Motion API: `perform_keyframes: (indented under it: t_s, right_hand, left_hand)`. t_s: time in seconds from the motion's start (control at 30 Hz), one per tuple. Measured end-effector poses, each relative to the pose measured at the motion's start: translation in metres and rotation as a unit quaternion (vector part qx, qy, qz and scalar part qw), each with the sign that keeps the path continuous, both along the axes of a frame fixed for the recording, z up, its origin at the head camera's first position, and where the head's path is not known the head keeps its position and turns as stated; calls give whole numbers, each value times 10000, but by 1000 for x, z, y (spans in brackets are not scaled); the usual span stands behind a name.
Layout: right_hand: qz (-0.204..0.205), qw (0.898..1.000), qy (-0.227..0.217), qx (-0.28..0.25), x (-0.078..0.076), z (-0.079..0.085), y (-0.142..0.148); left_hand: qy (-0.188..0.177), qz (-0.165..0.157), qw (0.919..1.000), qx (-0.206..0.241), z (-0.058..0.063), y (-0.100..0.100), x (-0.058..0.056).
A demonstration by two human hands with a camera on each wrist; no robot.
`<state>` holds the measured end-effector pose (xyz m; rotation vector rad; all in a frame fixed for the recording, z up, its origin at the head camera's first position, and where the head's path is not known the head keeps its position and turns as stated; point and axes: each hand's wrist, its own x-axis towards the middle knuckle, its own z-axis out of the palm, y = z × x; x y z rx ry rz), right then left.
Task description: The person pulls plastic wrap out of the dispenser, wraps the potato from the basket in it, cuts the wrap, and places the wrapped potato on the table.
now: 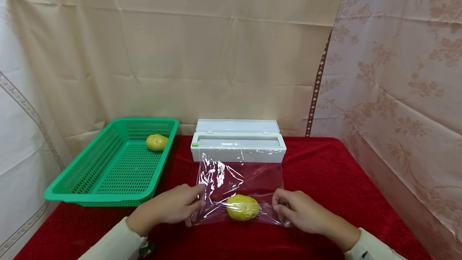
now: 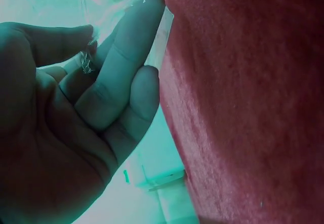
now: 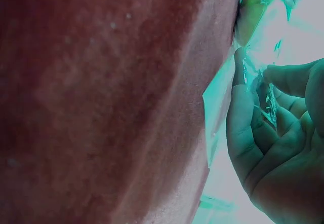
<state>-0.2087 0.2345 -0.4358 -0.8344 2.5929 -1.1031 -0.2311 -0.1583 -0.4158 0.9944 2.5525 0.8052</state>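
Clear cling film [image 1: 260,177] stretches from a white dispenser box [image 1: 238,156] toward the front of the table. A yellow potato [image 1: 242,208] lies at the near end of the film, between the hands, and shiny film crosses its surface. My left hand [image 1: 178,204] pinches the film's left side between thumb and fingers; crumpled film shows at the thumb tip in the left wrist view. On the right side, my right hand [image 1: 301,212] pinches the film too, with a gathered bit [image 3: 271,105] inside its curled fingers.
A green plastic basket [image 1: 135,200] stands at the left with a second potato [image 1: 157,142] in its far right corner. The dispenser's lid [image 1: 237,125] is raised at the back. Red cloth [image 1: 325,179] covers the table, and curtains [image 1: 216,51] hang behind it.
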Motion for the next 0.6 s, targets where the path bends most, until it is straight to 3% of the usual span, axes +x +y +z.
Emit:
perform_keyframes:
  t_s: [0.23,0.47,0.6]
  right_hand:
    - [-169,9995,-266,63,-13,-2,-2]
    - [-408,9988,-287,17,-19,-8,-10]
    - [-634,9975,-280,118,-20,-9,-14]
  left_hand:
    - [-141,277,9995,-114,-6,9,-9]
    - [-574,502,9969,-202,-14,14,-17]
    - [-511,624,9962,-321,-17,18,-18]
